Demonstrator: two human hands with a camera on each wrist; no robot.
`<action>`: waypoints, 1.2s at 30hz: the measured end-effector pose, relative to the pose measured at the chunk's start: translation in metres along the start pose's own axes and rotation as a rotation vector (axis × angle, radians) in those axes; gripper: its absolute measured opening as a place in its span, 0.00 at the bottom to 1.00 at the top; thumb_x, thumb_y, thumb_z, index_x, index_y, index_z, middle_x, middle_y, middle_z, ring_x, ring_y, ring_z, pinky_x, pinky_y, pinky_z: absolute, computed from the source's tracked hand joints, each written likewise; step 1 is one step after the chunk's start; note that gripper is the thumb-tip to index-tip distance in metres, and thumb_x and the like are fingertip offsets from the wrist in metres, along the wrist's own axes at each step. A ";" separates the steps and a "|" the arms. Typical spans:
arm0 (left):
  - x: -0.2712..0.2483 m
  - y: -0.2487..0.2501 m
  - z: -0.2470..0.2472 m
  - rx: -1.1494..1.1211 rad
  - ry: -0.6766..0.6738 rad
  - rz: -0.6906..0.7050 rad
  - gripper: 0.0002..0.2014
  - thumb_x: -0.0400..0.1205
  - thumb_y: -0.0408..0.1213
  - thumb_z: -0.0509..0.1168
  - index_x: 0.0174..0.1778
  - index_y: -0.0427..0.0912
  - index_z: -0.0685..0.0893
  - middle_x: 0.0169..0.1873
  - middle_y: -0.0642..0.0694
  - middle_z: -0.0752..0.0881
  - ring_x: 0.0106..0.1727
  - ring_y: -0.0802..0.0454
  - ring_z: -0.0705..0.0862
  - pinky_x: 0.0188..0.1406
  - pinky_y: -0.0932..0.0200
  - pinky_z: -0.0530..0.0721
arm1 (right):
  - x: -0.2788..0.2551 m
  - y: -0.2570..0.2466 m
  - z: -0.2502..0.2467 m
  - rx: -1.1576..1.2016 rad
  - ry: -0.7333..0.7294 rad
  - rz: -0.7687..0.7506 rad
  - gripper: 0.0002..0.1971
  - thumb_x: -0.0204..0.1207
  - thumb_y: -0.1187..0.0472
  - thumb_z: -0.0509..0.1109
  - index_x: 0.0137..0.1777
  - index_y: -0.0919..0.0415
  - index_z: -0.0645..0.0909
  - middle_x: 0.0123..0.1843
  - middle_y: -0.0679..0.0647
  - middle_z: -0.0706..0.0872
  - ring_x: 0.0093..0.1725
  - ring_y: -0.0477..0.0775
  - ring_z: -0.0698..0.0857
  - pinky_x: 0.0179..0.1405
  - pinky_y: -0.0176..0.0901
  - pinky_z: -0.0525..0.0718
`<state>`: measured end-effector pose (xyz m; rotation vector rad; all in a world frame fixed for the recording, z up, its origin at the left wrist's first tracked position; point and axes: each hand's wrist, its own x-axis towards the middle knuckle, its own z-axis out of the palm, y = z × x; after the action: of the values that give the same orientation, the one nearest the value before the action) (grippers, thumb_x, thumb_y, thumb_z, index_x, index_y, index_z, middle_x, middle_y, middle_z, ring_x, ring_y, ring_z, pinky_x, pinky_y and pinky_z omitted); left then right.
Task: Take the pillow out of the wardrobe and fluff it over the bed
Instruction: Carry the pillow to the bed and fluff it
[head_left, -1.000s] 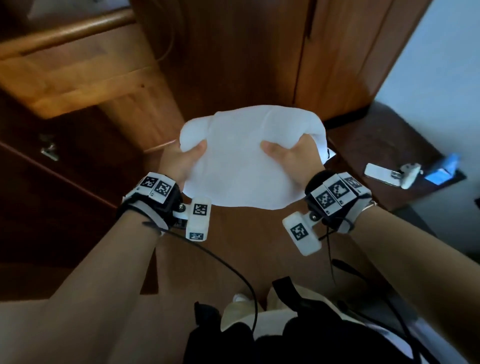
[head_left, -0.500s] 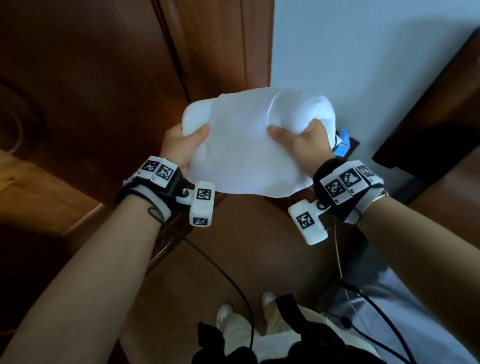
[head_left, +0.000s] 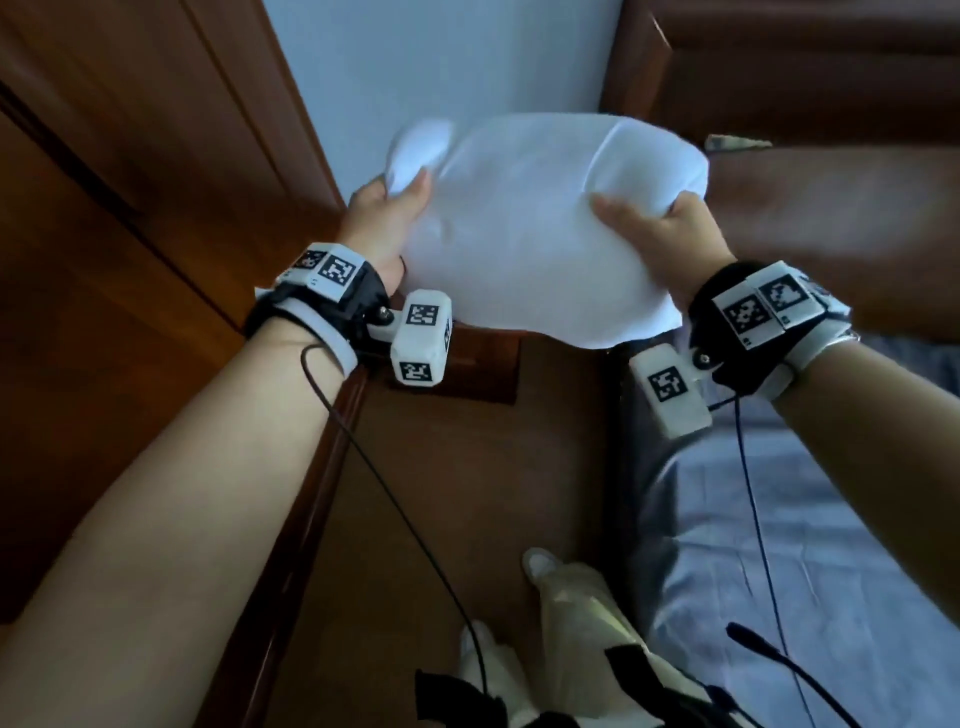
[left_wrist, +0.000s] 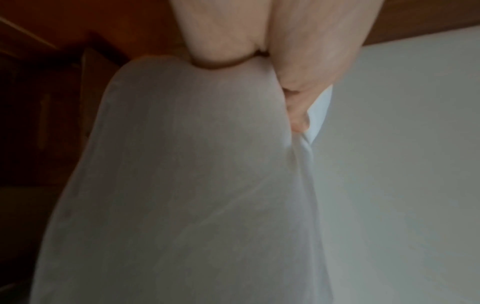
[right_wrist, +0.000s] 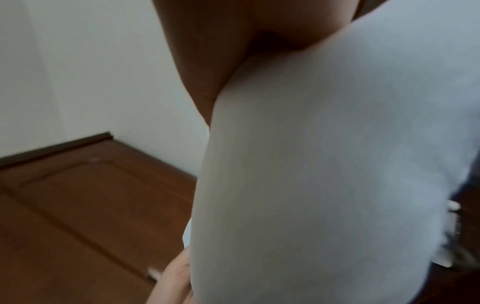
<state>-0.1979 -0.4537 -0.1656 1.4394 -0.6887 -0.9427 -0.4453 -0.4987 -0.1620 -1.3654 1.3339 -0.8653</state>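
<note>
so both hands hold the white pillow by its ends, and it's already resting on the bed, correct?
Not resting. In the head view the left hand and right hand each grip an end of the white pillow, but it hangs in the air; the bed lies lower right, untouched by it.

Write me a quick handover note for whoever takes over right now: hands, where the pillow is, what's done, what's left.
Left hand: grips the pillow's left end, thumb on top.
Right hand: grips the right end, fabric bunched under the fingers.
Pillow: white, held in the air between both hands, in front of the pale wall and beside the wooden wardrobe. Most of it hangs over the wooden floor, only its right end above the bed.
Bed: blue-grey sheet, lower right.
Done: pillow is out of the wardrobe.
Left: bring it fully over the bed and fluff it.
</note>
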 end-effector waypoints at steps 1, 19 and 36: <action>0.000 -0.001 0.009 -0.001 -0.045 -0.001 0.04 0.81 0.39 0.69 0.45 0.44 0.86 0.45 0.38 0.90 0.52 0.36 0.90 0.59 0.35 0.87 | -0.006 0.008 -0.012 0.045 0.009 0.023 0.39 0.55 0.37 0.81 0.60 0.64 0.83 0.54 0.59 0.92 0.50 0.60 0.92 0.54 0.62 0.90; -0.021 -0.065 0.154 -0.052 -0.461 -0.114 0.16 0.81 0.36 0.69 0.63 0.32 0.82 0.53 0.34 0.91 0.50 0.38 0.92 0.43 0.47 0.91 | -0.061 0.146 -0.146 0.569 0.021 0.470 0.32 0.81 0.33 0.46 0.72 0.49 0.77 0.64 0.51 0.89 0.60 0.54 0.89 0.52 0.47 0.89; -0.045 -0.082 0.268 0.031 -0.659 -0.137 0.04 0.85 0.34 0.64 0.49 0.44 0.85 0.34 0.50 0.94 0.39 0.51 0.93 0.38 0.55 0.90 | -0.085 0.181 -0.213 0.689 0.193 0.447 0.17 0.76 0.63 0.70 0.64 0.61 0.83 0.50 0.57 0.90 0.45 0.57 0.91 0.45 0.51 0.90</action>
<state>-0.4608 -0.5416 -0.2258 1.2048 -1.0931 -1.5452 -0.7082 -0.4325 -0.2711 -0.4391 1.2450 -1.0263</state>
